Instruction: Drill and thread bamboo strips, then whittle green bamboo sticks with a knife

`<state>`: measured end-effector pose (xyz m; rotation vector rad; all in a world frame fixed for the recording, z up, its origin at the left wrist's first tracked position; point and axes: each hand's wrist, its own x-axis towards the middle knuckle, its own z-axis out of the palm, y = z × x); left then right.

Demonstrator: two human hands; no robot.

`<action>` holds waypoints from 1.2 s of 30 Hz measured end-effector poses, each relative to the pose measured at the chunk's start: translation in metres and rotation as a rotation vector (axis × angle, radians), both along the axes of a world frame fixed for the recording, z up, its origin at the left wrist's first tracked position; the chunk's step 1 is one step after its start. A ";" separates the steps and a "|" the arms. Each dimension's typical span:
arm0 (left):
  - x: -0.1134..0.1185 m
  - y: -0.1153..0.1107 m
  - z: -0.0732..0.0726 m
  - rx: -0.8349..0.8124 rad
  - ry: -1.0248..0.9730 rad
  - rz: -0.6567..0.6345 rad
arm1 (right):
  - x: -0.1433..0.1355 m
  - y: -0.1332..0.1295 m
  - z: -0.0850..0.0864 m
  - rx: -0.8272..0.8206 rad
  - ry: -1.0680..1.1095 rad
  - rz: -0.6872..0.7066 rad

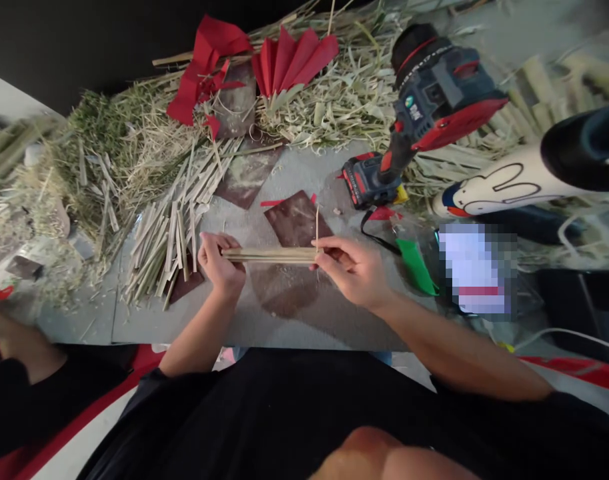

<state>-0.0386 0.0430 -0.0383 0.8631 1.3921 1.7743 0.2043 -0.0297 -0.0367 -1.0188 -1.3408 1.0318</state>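
While hands [221,267] pinch both ends, bundle of pale strips [274,255], crosswise between them

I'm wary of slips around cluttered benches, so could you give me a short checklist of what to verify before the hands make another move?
1. Left hand closed around one end of the strip bundle: ok.
2. Right hand pinching the bundle's other end: ok.
3. Thin stick, crosswise at the right fingers, secured to the bundle: cannot tell.
4. Power drill apart from both hands: ok, it stands beyond the right hand.
5. Table free of loose material near the hands: not ok, loose strips lie beside the left hand.
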 end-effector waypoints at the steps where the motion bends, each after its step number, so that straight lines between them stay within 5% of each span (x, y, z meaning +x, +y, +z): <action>1: -0.002 0.001 -0.001 0.017 0.085 0.033 | 0.001 -0.001 0.001 -0.018 0.000 0.014; 5: -0.019 0.005 -0.008 -0.045 0.596 0.015 | 0.006 0.003 0.004 -0.132 -0.010 0.020; 9: -0.032 0.004 -0.012 -0.153 1.213 -0.326 | 0.010 0.015 -0.003 -0.236 0.028 -0.075; 17: -0.008 -0.011 0.013 -0.197 1.646 -0.879 | 0.017 0.039 -0.026 -0.183 0.040 -0.166; 22: -0.008 -0.010 0.021 -0.313 1.717 -0.739 | 0.018 0.052 -0.036 -0.146 0.049 -0.180; 28: -0.034 0.016 0.030 -0.462 1.617 -0.309 | 0.013 0.058 -0.041 -0.042 -0.063 -0.188; 32: -0.038 0.061 0.047 -0.432 1.497 -0.165 | 0.007 0.047 -0.032 0.079 -0.223 -0.124; 36: -0.020 0.140 0.066 -0.457 1.491 -0.253 | -0.003 0.034 -0.024 0.223 -0.448 0.006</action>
